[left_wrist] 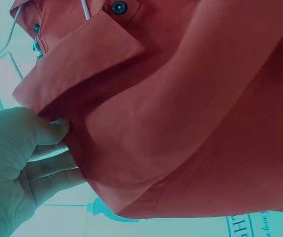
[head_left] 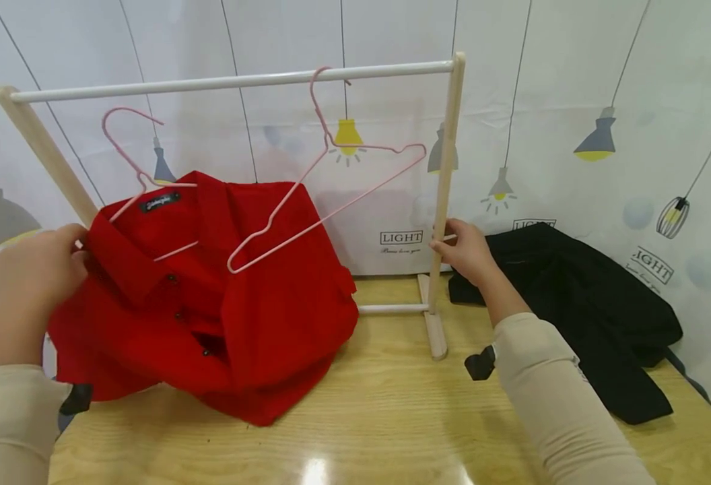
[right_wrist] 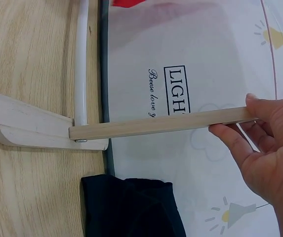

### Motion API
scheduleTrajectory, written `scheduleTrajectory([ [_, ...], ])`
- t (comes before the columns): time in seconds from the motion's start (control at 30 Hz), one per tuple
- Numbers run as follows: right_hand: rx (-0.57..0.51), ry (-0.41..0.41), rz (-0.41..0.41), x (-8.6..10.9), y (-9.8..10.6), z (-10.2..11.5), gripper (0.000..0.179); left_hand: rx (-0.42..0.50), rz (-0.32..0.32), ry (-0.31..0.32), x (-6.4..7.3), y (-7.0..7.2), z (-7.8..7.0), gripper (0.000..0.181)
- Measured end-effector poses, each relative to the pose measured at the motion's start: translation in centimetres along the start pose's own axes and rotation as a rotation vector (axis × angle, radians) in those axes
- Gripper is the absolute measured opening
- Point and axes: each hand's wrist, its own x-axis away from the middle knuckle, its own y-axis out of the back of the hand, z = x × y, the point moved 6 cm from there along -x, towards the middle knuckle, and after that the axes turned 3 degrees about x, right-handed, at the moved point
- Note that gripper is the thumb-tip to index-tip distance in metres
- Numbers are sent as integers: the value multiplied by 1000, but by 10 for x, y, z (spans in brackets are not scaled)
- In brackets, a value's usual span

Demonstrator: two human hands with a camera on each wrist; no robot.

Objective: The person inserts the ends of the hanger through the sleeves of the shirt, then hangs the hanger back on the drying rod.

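My left hand [head_left: 37,273] pinches the shoulder of a red shirt [head_left: 295,303] beside its collar; the left wrist view shows the thumb [left_wrist: 57,129] pressed on the cloth. Inside the shirt's neck sits a pink hanger [head_left: 126,156], its hook below the rack's bar and off it. The shirt has dark buttons and is partly unfastened at the front. My right hand [head_left: 466,252] grips the wooden right post [head_left: 446,175] of the clothes rack between thumb and fingers. A second pink hanger [head_left: 355,202], bare, hangs from the white bar [head_left: 234,82] by its hook.
A black garment [head_left: 573,296] lies bunched on the wooden table [head_left: 386,404] to the right of the rack. The rack's wooden foot [head_left: 435,333] and lower white rail [head_left: 392,308] stand near the back. A lamp-printed backdrop [head_left: 543,87] hangs behind.
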Motion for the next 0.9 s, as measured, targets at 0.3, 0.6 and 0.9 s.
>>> scheduleTrajectory([
  [0.3,-17,5,-1,2,-2,-3,41,30,-5,112,-25,22,14,26],
  [0.6,-29,3,-8,1,-2,-6,42,-48,-39,133,-36,33,5,27],
  [0.9,-32,7,-12,0,-1,-3,42,-101,8,127,-35,21,10,23],
])
